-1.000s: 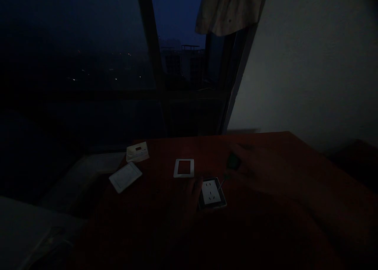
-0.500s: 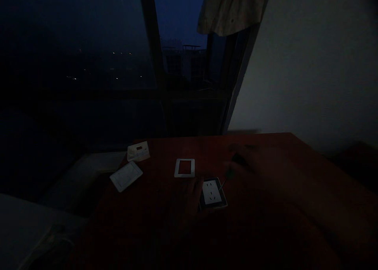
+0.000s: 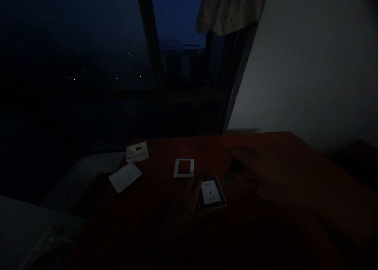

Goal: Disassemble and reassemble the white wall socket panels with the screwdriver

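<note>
A wall socket point(image 3: 210, 193) with a white face and a dark surround lies face up on the reddish table. My left hand point(image 3: 190, 193) grips its left edge, fingers at the upper left corner. In my right hand point(image 3: 246, 165) is a screwdriver point(image 3: 228, 178) with a dark and green handle, held at a slant. Its tip meets the right side of the socket, beside the white face. Just beyond the left hand lies a white square frame point(image 3: 176, 168) with an open middle. Much of both hands is lost in the dark.
At the table's point(image 3: 265, 142) left edge lie a white box-shaped piece point(image 3: 142, 152) and a white flat plate point(image 3: 125, 177). A dark window stands behind, with a hanging cloth point(image 3: 230, 12) above. A pale wall point(image 3: 310, 65) rises on the right.
My right hand has turned and shifted slightly around the screwdriver, whose tip stays at the socket's right side. The left hand keeps its place. The whole view has drifted slightly.
</note>
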The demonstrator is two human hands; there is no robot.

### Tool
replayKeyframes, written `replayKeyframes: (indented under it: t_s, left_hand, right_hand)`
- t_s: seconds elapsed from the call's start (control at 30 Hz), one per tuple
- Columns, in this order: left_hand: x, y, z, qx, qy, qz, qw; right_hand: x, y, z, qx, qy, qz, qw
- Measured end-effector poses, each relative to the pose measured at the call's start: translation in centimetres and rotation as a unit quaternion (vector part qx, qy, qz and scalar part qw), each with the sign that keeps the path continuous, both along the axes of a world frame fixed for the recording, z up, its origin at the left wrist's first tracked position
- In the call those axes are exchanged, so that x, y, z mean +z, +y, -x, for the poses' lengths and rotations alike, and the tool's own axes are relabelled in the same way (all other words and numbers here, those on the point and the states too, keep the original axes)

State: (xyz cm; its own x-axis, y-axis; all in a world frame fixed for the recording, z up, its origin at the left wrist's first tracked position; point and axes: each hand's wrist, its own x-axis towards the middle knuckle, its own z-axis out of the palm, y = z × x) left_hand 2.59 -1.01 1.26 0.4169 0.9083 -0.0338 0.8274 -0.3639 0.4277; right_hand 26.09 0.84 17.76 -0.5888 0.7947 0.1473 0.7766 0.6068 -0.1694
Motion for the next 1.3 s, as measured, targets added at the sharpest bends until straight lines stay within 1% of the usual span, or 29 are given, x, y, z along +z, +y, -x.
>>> replayKeyframes:
  t_s: [0.07, 0.1, 0.13, 0.23, 0.3, 0.33, 0.43, 0.5, 0.53, 0.67, 0.77, 0.9, 0.97, 1.0, 1.07, 1.13, 1.2, 1.27, 1.3]
  left_hand:
    - [0.2, 0.0, 0.0, 0.003, -0.003, 0.006, 1.0]
    - [0.3, -0.1, -0.1, 0.005, -0.004, 0.007, 1.0]
    - [0.4, -0.1, -0.1, 0.008, -0.005, 0.006, 1.0]
    - [0.7, -0.2, -0.1, 0.014, -0.004, -0.001, 1.0]
    - [0.9, -0.2, 0.0, 0.012, 0.0, 0.002, 1.0]
    - [0.9, -0.2, 0.0, 0.01, 0.002, 0.004, 1.0]
    - [1.0, -0.1, 0.0, 0.005, -0.003, 0.002, 1.0]
    - [0.9, -0.1, 0.1, 0.002, -0.012, -0.002, 1.0]
    - [0.8, -0.1, 0.1, 0.001, -0.015, -0.004, 1.0]
    - [0.1, 0.0, 0.3, 0.002, -0.018, -0.021, 1.0]
    - [-0.1, 0.0, 0.5, -0.001, -0.019, -0.029, 0.999]
    - [0.2, 0.0, 0.5, 0.001, -0.016, -0.009, 1.0]
    - [0.3, 0.0, 0.5, 0.003, -0.012, -0.001, 1.0]
    - [0.4, 0.0, 0.5, 0.004, -0.011, 0.0, 1.0]
    - [0.4, -0.1, 0.5, 0.001, -0.011, 0.002, 1.0]
    - [0.5, -0.2, 0.5, 0.0, -0.019, -0.001, 1.0]
    - [0.8, -0.3, 0.3, 0.003, -0.038, -0.018, 0.999]
    - [1.6, -0.4, -0.2, -0.002, -0.061, -0.041, 0.997]
    - [2.1, -0.4, -0.5, -0.009, -0.069, -0.05, 0.996]
  right_hand:
    - [0.2, -0.2, -0.3, 0.043, 0.022, 0.022, 0.999]
    - [0.3, -0.3, -0.4, 0.047, 0.025, 0.025, 0.998]
    - [0.2, -0.2, -0.4, 0.034, 0.022, 0.023, 0.999]
    - [0.0, 0.1, -0.1, -0.051, -0.006, -0.004, 0.999]
    - [-0.2, 0.4, 0.0, -0.075, -0.014, -0.01, 0.997]
    - [-0.1, 0.4, 0.0, -0.067, -0.009, -0.001, 0.998]
    - [0.1, 0.4, -0.1, -0.01, 0.031, 0.044, 0.998]
    - [0.1, 0.3, -0.1, 0.013, 0.054, 0.054, 0.997]
    - [0.1, 0.3, -0.1, 0.008, 0.058, 0.047, 0.997]
    - [-0.4, 0.7, 0.1, -0.056, 0.033, 0.012, 0.998]
    - [-0.7, 1.1, 0.0, -0.043, 0.046, 0.028, 0.998]
    - [-0.9, 1.1, -0.8, -0.013, 0.106, 0.058, 0.993]
    - [-1.1, 1.0, -1.7, -0.015, 0.141, 0.072, 0.987]
    - [-1.4, 0.9, -2.2, -0.026, 0.162, 0.076, 0.983]
    - [-2.3, 0.7, -3.2, -0.08, 0.216, 0.082, 0.97]
    - [-4.1, 0.6, -4.1, -0.17, 0.291, 0.075, 0.939]
    - [-6.7, 0.4, -4.6, -0.242, 0.368, 0.084, 0.894]
    - [-9.7, 0.2, -4.5, -0.284, 0.455, 0.103, 0.838]
    - [-11.2, 0.0, -4.2, -0.295, 0.497, 0.127, 0.806]
